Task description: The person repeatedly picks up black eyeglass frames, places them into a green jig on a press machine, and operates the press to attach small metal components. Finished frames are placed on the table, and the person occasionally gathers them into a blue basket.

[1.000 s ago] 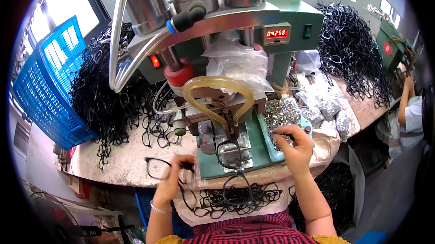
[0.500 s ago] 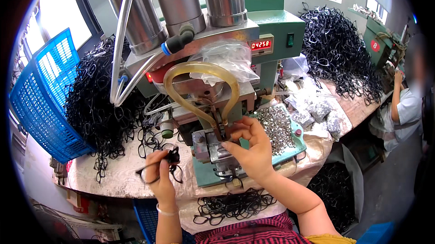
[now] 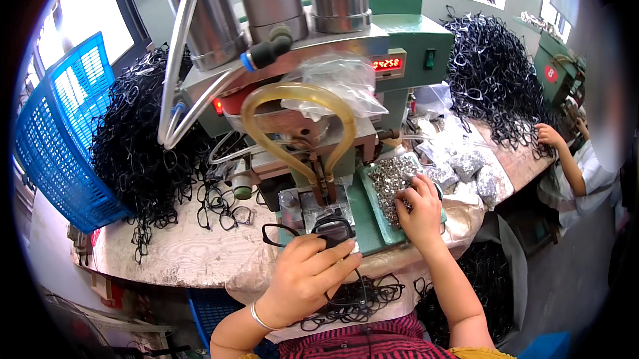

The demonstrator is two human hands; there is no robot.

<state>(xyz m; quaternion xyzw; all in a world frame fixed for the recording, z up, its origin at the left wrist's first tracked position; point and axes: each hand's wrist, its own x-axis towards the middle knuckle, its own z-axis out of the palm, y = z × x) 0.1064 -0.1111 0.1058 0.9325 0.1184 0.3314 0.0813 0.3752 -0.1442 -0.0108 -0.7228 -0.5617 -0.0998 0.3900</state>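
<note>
My left hand [image 3: 309, 278] is closed on a black eyeglass frame [image 3: 269, 239], held in front of the machine's metal fixture [image 3: 307, 211]. One rim points left; a dark patch shows above my fingers. My right hand [image 3: 422, 218] reaches into the shallow green tray [image 3: 393, 234] of small shiny metal parts [image 3: 393, 182]. Its fingertips are drawn together at the pile, and whatever is between them is too small to make out. Above the fixture, a yellowish looped tube [image 3: 346, 119] runs down to two copper-coloured prongs [image 3: 324, 189].
Black frames are heaped left [image 3: 133, 139] and right [image 3: 489, 72] on the table. Several more frames lie near my lap [image 3: 379, 296]. A blue basket [image 3: 66, 139] leans at the left. Bags of metal parts [image 3: 469, 162] sit beyond the tray. At right, a person's hand [image 3: 549, 136] touches the heap.
My right hand has gone from the fixture to the metal parts. My left hand has brought the eyeglass frame rightward, in front of the fixture. The other person's hand has reached the right heap.
</note>
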